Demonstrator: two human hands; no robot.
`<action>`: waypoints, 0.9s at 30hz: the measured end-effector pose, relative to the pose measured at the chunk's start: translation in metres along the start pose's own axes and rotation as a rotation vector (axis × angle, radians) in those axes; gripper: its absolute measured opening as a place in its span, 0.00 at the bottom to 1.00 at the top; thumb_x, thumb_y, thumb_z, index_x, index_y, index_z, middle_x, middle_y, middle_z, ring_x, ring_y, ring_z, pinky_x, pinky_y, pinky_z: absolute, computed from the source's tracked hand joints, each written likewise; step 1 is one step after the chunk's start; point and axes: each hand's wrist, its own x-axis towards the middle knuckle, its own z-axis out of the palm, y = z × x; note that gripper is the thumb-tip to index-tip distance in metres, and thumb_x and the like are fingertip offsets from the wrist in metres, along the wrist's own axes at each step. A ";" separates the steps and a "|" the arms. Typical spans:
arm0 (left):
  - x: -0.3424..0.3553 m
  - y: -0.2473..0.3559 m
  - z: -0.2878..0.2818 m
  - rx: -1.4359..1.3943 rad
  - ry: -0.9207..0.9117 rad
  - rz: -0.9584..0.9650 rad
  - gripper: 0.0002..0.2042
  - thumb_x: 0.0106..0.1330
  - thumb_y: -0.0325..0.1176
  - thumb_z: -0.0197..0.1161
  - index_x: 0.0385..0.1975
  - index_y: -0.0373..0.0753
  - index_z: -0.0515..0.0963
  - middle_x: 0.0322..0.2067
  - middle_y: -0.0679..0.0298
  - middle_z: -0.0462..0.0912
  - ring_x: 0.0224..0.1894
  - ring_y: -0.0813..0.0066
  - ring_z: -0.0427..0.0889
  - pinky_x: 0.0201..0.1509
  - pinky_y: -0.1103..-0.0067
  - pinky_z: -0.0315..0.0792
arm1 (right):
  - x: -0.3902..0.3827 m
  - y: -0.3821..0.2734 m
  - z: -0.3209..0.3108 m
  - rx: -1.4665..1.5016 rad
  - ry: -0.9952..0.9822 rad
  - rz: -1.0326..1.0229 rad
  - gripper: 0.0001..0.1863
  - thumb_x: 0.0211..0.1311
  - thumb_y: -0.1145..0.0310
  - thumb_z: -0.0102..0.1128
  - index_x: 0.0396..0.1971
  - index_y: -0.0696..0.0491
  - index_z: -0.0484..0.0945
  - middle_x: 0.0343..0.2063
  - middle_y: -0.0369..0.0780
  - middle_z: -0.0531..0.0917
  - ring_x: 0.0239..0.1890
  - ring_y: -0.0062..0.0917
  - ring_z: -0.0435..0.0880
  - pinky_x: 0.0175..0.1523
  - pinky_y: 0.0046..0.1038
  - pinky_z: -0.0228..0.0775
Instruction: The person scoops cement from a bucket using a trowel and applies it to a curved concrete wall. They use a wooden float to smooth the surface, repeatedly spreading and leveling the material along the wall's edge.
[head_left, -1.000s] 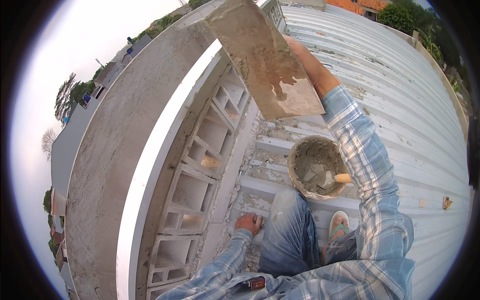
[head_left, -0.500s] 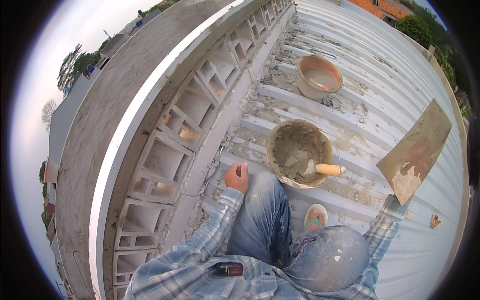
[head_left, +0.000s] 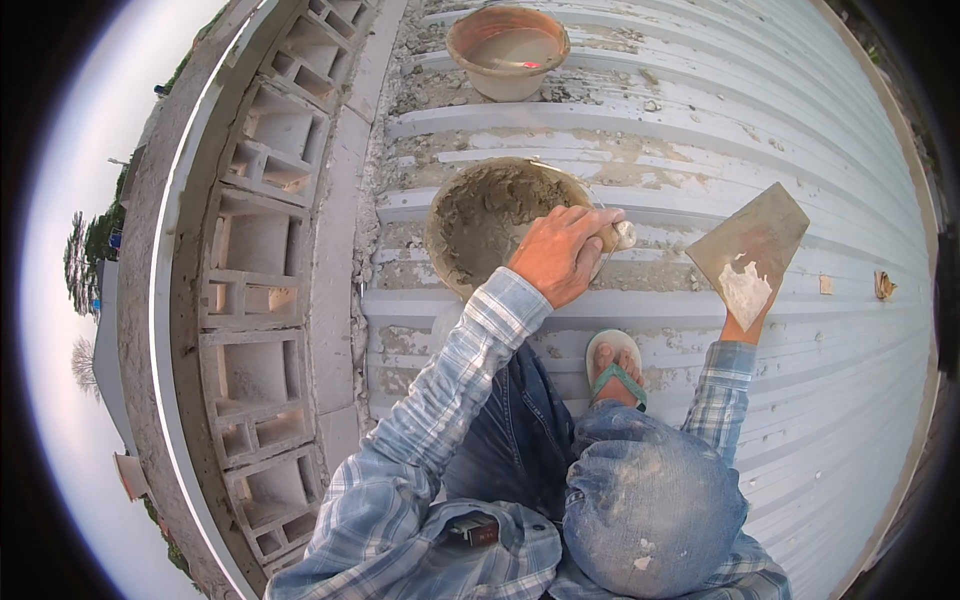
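Observation:
My left hand (head_left: 562,255) is closed round the wooden handle of a trowel (head_left: 624,236) at the right rim of a bucket of wet grey mortar (head_left: 485,230). The hand hides the trowel's blade. To the right, my right hand (head_left: 744,328) supports a flat, mortar-stained board (head_left: 765,235) from its near end. The fingers are out of sight beneath the board, and a pale whitish patch marks its near part. A thin wire bail crosses the bucket's far right side.
Beyond the mortar stands a second bucket (head_left: 508,75) with murky liquid in it. A wall of openwork concrete blocks (head_left: 255,235) runs along the left. Mortar crumbs litter the ribbed metal roof (head_left: 640,170). My sandalled foot (head_left: 616,365) rests near the bucket.
My left hand has moved from beside my knee to the trowel handle and grasped it. The board in my right hand has turned and flattened. The whole view has shifted.

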 end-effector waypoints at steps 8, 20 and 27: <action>-0.010 0.031 -0.006 0.048 0.145 -0.008 0.28 0.56 0.34 0.70 0.60 0.42 0.74 0.46 0.55 0.70 0.47 0.57 0.70 0.54 0.64 0.68 | -0.036 -0.045 0.090 0.436 0.013 0.190 0.20 0.73 0.60 0.51 0.57 0.54 0.73 0.49 0.41 0.80 0.47 0.31 0.81 0.46 0.33 0.79; -0.091 -0.045 -0.104 0.580 0.622 -0.586 0.35 0.53 0.27 0.73 0.64 0.42 0.67 0.57 0.51 0.69 0.61 0.49 0.69 0.66 0.60 0.66 | -0.006 0.089 -0.012 -0.277 -0.107 -0.186 0.17 0.73 0.61 0.52 0.57 0.51 0.73 0.52 0.39 0.78 0.53 0.30 0.77 0.54 0.35 0.74; -0.036 -0.005 -0.010 0.135 0.187 -0.081 0.47 0.52 0.44 0.77 0.70 0.37 0.56 0.65 0.49 0.63 0.69 0.46 0.61 0.73 0.59 0.59 | -0.027 0.015 0.045 0.582 0.071 0.347 0.17 0.73 0.60 0.52 0.55 0.51 0.74 0.50 0.38 0.78 0.52 0.30 0.77 0.56 0.35 0.73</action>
